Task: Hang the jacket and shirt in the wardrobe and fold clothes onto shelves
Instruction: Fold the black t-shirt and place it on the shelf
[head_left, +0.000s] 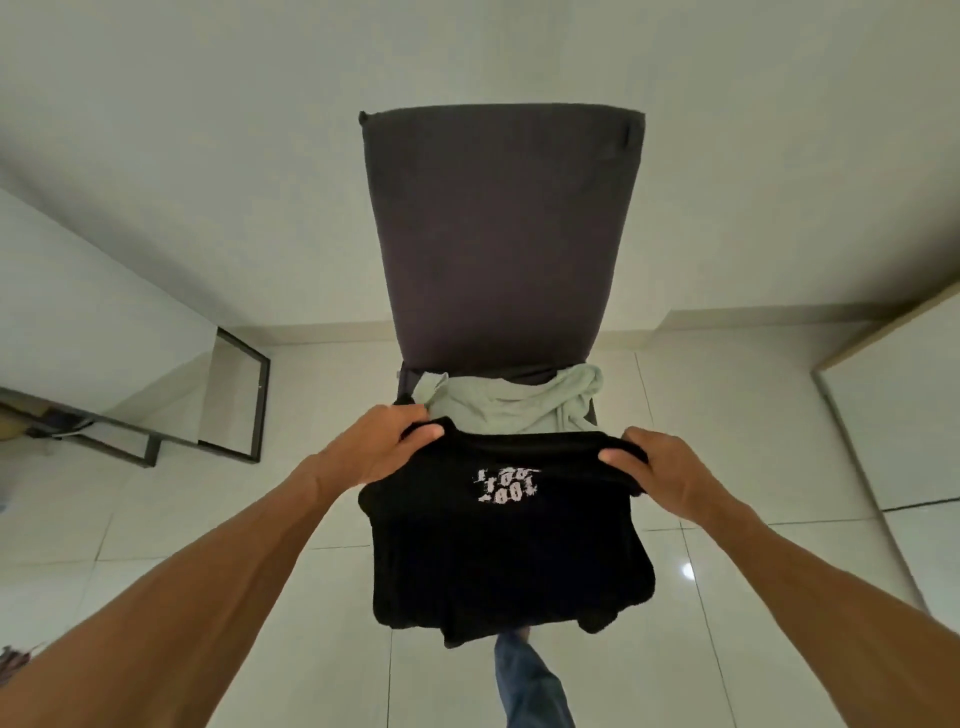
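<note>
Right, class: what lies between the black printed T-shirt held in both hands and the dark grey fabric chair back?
A crumpled pale green garment lies there, below the dark grey chair back, in the head view.

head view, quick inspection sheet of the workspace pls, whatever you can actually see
surface: dark chair on a glossy tiled floor; its seat is mostly covered by clothing
job's things: black t-shirt with white print, held up in front of the chair; pale green garment crumpled on the seat
clutter: small items under the table, too dim to identify
hands: left hand grips the t-shirt's top edge on one side, right hand grips the other side
cables: nothing seen
surroundings: metal-framed table at left, white panel at right, pale wall behind, leg in jeans below
</note>
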